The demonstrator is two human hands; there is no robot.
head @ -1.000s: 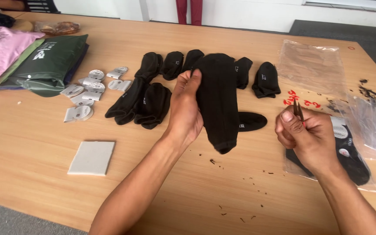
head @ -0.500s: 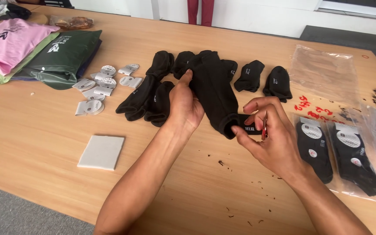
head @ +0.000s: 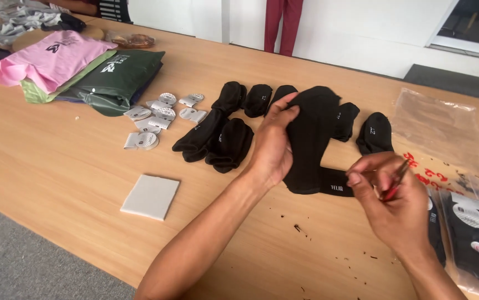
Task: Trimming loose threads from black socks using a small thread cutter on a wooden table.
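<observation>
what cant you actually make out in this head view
- Tool in the right hand: only a red and dark tip shows, the fingers cover the rest.
- Black sock in the left hand: its left edge is hidden behind that hand.
- Bagged socks: partly behind the right hand, cut by the right edge.
- Small labels: too small to tell.

one head-worn view looks down, close, across the wooden table [head: 56, 166].
</observation>
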